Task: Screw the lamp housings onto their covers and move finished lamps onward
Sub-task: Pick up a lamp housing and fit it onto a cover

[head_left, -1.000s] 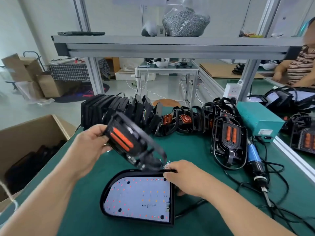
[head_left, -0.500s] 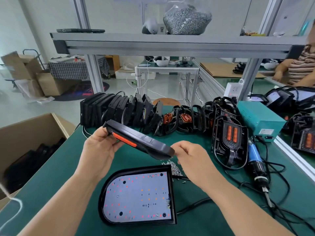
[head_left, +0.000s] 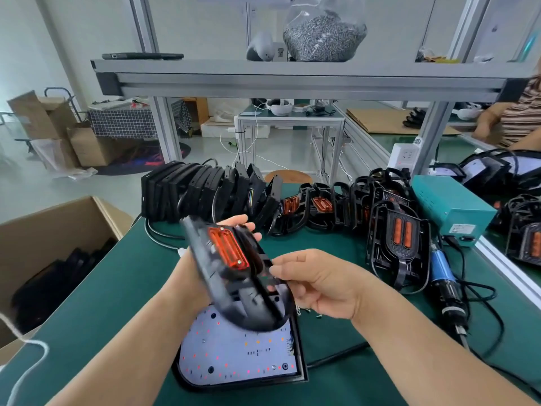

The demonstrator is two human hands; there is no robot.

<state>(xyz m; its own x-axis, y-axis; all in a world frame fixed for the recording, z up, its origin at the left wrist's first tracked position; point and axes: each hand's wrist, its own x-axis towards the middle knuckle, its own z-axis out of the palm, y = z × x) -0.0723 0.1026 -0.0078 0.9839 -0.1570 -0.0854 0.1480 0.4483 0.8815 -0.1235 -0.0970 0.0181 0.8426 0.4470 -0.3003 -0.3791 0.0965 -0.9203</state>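
Observation:
I hold a black lamp housing (head_left: pixel 234 276) with an orange insert tilted in the air above the table. My left hand (head_left: pixel 187 268) grips it from behind, fingertips showing past its far edge. My right hand (head_left: pixel 319 282) pinches its right edge. Directly below lies a lamp cover (head_left: pixel 240 356), a black D-shaped frame with a pale LED board facing up. A few loose screws (head_left: pixel 310 312) lie on the green mat beside my right hand.
Rows of black covers (head_left: pixel 205 194) and housings (head_left: pixel 398 238) stand along the back. A blue electric screwdriver (head_left: pixel 442 276) with its cable lies at right, by a teal power box (head_left: pixel 450 206). A cardboard box (head_left: pixel 49 259) sits left. Another person (head_left: pixel 518 118) works far right.
The housing has swung from nearly flat to steeply tilted with its orange side facing me, and has come lower over the cover. Both hands stayed on it.

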